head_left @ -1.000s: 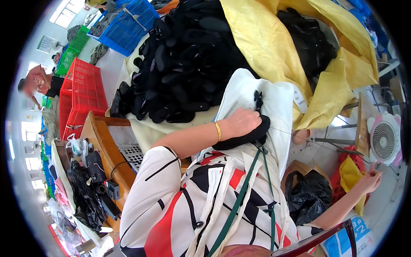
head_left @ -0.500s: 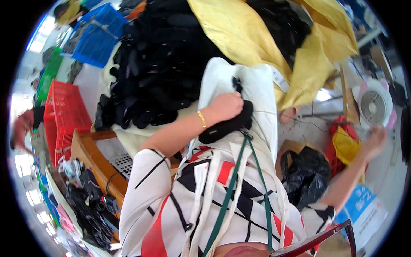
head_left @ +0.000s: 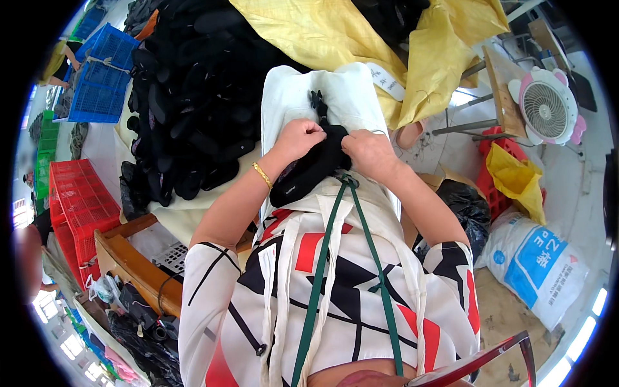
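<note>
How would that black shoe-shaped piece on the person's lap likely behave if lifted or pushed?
The black shoe-shaped piece looks soft but likely to hold some form, since its outline is smooth and rounded. Its matte surface suggests it would not slide easily over the white cloth. Being long rather than round, it seems unlikely to roll.

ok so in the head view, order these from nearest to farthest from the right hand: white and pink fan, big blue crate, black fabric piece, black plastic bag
From the right hand:
1. black fabric piece, in the lap, right at the hand
2. black plastic bag, lower right
3. white and pink fan, farther right
4. big blue crate, far upper left
</note>
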`<state>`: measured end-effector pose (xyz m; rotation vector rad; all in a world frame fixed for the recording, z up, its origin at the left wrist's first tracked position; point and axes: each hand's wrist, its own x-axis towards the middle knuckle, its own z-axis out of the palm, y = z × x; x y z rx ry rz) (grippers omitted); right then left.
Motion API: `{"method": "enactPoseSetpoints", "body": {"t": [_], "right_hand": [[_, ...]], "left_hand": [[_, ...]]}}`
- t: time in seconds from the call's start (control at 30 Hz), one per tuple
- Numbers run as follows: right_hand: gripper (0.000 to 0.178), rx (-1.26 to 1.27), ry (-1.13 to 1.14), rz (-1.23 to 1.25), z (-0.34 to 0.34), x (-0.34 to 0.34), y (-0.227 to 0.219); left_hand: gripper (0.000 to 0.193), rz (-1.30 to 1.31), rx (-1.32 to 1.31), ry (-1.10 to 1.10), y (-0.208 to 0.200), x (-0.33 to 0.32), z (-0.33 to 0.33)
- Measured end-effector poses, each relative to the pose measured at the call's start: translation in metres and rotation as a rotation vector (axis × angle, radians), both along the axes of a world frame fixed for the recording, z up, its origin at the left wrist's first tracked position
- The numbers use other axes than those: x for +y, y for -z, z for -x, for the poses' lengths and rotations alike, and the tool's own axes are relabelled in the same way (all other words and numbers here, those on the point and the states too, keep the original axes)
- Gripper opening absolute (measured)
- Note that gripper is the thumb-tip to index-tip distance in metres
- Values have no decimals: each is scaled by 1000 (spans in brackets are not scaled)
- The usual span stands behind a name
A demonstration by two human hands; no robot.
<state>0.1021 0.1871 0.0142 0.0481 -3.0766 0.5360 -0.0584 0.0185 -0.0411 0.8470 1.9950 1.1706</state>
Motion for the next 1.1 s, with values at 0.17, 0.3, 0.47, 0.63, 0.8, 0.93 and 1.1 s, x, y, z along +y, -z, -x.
{"method": "enactPoseSetpoints", "body": {"t": [0.17, 0.3, 0.47, 0.63, 0.8, 0.93, 1.1], "right_hand": [[21, -52, 122, 8, -3, -17, -38], [35, -541, 42, 52, -7, -32, -34], [22, -383, 31, 436, -21, -8, -28], [26, -178, 138, 404, -6, -6, -44], [31, -216, 230, 195, 16, -7, -31], [28, -207, 196, 92, 25, -10, -24], [26, -205, 166, -1, 32, -12, -17]], "left_hand": [[18, 23, -111, -30, -5, 1, 0], [17, 2, -199, -43, -3, 2, 0], [18, -13, -249, -60, -3, 1, 1], [16, 22, -290, -68, -8, 2, -1], [15, 25, -302, -70, -8, 2, -2], [15, 30, -342, -88, -6, 0, -3], [15, 31, -357, -97, -3, 1, -2]]}}
